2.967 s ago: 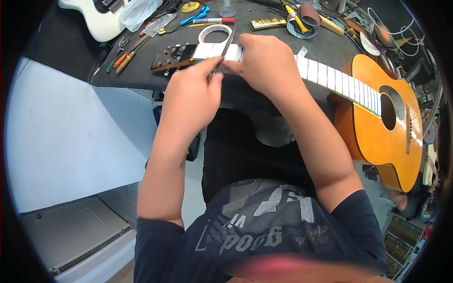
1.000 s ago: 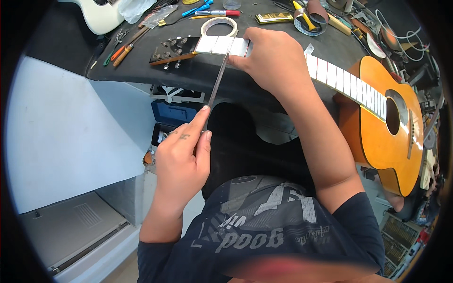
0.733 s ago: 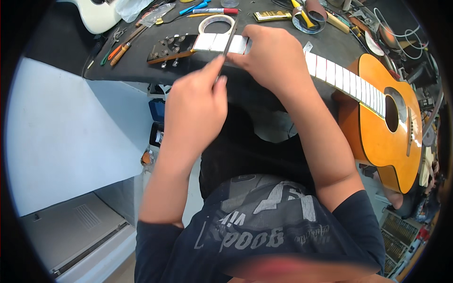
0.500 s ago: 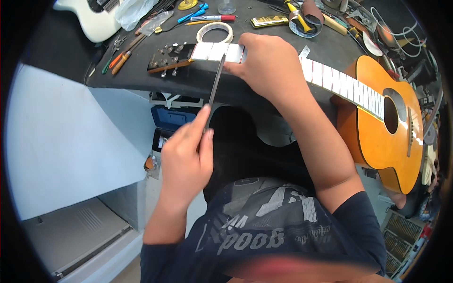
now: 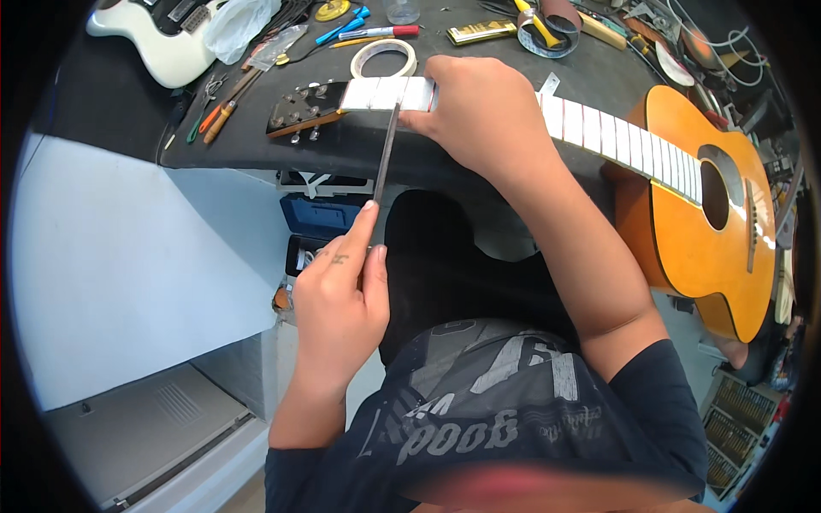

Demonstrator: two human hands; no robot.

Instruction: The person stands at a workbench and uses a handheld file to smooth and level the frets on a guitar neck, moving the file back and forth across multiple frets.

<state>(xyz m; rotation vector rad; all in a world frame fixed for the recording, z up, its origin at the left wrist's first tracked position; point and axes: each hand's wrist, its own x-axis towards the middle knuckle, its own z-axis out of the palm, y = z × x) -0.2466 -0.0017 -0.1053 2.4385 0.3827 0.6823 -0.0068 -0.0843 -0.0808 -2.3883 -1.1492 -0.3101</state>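
The left hand (image 5: 340, 278) is gripping the file (image 5: 387, 154), probably stiff, at its near end, fingers curled. The right hand (image 5: 483, 120) is clasping the neck (image 5: 590, 128), likely the safest hold; the guitar (image 5: 684, 244), presumably light but fragile, is extending to both sides.

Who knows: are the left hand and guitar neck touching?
Apart: head view shows a slim tool bridging the gap from left hand to guitar neck.

The shirt (image 5: 487, 406) is very dark, with short, plain sleeves (image 5: 650, 389) and a distressed print (image 5: 509, 363) in grey and white, made of bold blocks and lettering, spread across the front. The trousers (image 5: 432, 265) are plain black. Small, dark tattoo marks (image 5: 339, 259) show on the left hand (image 5: 338, 295), below the index finger.
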